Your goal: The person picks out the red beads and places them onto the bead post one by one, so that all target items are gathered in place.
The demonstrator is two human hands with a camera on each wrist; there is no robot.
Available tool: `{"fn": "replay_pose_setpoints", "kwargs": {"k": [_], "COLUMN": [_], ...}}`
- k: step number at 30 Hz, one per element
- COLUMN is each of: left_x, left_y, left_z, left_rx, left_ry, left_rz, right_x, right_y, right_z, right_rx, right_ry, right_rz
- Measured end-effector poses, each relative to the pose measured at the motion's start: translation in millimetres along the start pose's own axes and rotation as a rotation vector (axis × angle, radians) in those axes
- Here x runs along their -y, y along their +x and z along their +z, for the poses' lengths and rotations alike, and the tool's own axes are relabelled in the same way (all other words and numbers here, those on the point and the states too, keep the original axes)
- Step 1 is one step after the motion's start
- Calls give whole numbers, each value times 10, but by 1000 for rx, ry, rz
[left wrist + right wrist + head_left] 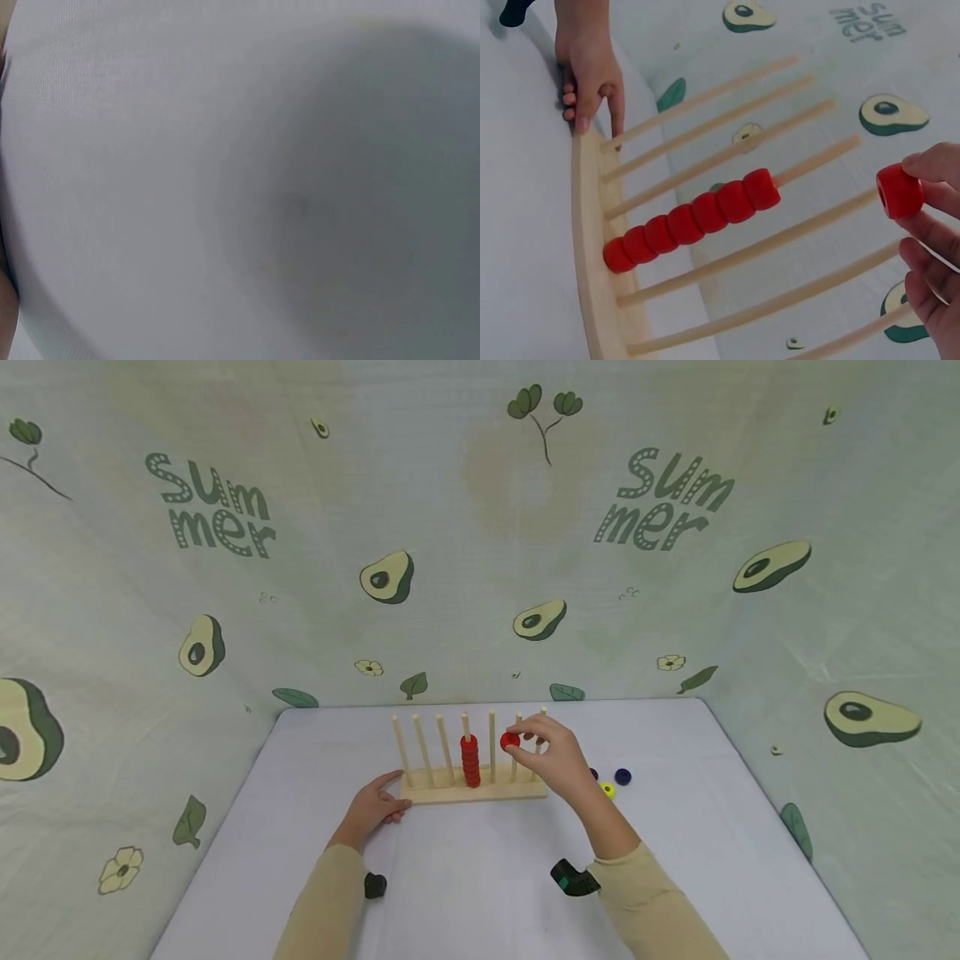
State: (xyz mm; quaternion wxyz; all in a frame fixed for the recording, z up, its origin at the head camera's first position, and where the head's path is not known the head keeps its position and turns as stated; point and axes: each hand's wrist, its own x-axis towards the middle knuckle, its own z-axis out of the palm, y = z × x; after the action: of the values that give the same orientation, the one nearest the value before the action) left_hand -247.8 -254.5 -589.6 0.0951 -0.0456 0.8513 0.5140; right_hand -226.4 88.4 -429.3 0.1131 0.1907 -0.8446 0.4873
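Observation:
My right hand [555, 753] pinches a red bead [510, 742] between thumb and fingers, held up among the tops of the right-hand pegs. Below and to its left stands a wooden peg stand [450, 796] with several upright pegs. One middle peg carries a stack of red beads [471, 762], its bare tip showing above them. In the right wrist view, the pinched red bead [900, 191] has its hole turned toward the stack. My left hand [372, 810] grips the stand's left end, thumb in front and index finger behind.
Right of the stand lie a yellow bead [607, 790] and dark blue beads [623, 777], one partly hidden by my right hand. A white cloth covers the table [465, 877]. Behind it hangs a curtain [450, 643] with avocado prints. The left wrist view is mostly blurred pale cloth [135, 187].

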Motion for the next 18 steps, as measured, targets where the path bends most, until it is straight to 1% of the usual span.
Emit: {"fn": "replay_pose_setpoints", "kwargs": {"k": [6,10,18], "left_x": [2,4,-9], "left_y": [-2,-1,-6], "left_z": [-10,-10,-10], "left_rx": [5,3,-1], "left_ry": [-19,-10,-1], "left_rz": [9,8,7], "right_x": [51,104,199], "right_y": [70,119,224], "right_z": [41,62,102], "right_rx": [-45,-53,-61], "right_ry": [26,31,87], "right_rz": [-71,-120,-174]}}
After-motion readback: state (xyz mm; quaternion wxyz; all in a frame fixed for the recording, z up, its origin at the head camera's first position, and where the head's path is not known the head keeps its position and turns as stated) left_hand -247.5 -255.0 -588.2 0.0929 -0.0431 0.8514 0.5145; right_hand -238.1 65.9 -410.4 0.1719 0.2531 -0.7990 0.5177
